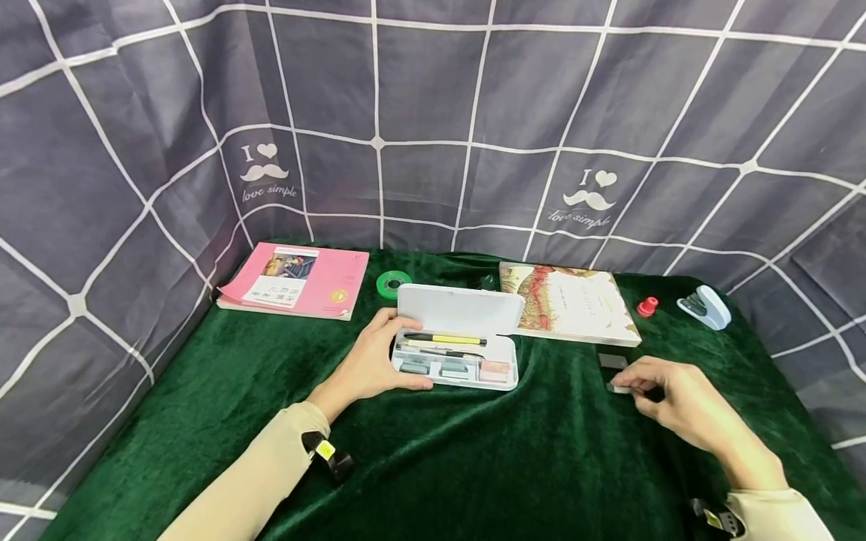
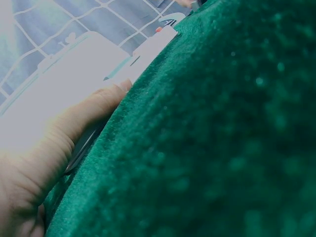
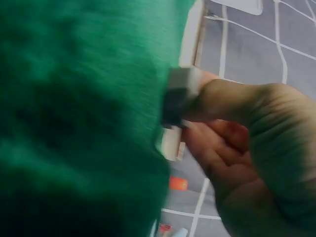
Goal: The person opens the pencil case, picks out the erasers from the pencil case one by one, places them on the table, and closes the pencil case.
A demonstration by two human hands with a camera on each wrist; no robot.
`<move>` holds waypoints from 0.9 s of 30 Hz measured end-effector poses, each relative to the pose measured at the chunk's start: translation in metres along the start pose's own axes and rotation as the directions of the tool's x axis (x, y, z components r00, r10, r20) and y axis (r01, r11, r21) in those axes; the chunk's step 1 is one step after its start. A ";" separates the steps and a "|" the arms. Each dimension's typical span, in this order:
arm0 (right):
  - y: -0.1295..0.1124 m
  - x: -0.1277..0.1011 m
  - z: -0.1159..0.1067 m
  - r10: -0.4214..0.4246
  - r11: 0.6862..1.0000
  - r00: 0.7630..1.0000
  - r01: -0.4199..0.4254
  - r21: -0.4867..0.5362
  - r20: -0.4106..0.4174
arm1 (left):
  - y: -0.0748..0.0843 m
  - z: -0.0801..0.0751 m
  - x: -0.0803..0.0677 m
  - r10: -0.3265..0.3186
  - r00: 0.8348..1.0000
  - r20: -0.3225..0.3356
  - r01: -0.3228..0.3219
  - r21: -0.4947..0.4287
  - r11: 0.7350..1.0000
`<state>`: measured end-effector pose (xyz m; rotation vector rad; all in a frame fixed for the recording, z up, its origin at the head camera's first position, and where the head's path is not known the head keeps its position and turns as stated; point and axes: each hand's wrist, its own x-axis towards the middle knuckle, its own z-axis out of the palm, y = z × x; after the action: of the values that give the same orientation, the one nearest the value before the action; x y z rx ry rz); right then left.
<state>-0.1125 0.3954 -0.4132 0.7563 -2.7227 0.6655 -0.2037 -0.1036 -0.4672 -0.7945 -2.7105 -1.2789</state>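
A pink book (image 1: pixel 294 279) lies at the far left of the green cloth (image 1: pixel 473 458). Next to it sits a green roll of tape (image 1: pixel 392 284). Then comes the white pencil box (image 1: pixel 456 336), with its lid up. Pens and small blocks lie inside it. Its long side runs left to right.

The left hand (image 1: pixel 370 364) rests on the left end of the pencil box. The fingers curl around that end and the thumb lies along the front edge.

To the right of the box lies a second book (image 1: pixel 568 303). In front of that book is the right hand (image 1: pixel 666 394). It pinches a small grey block (image 1: pixel 619 388) between thumb and fingers, low over the cloth. Another grey block (image 1: pixel 612 361) lies flat on the cloth just behind it.

The box is off to the left of the right hand, with bare cloth in between. The right hand is the one with the block, and the open box lies on its left.

Farther right stand a little red knob (image 1: pixel 647 306) and a white stapler (image 1: pixel 706 306).
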 end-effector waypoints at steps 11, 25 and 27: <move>-0.018 0.025 -0.012 0.042 0.990 0.995 -0.054 0.131 0.091 | -0.001 -0.002 -0.002 -0.014 1.000 0.003 0.014 -0.002 1.000; -0.101 0.136 0.047 -0.086 0.979 0.978 0.047 0.199 0.192 | 0.001 -0.001 -0.002 0.000 1.000 -0.002 0.000 0.011 1.000; -0.107 0.139 0.057 -0.113 0.985 0.965 0.078 0.155 0.237 | 0.001 0.000 -0.001 0.002 1.000 0.000 -0.002 0.005 1.000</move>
<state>-0.1781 0.2266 -0.3769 1.0632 -2.8559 0.8021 -0.2021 -0.1038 -0.4671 -0.7971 -2.7110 -1.2707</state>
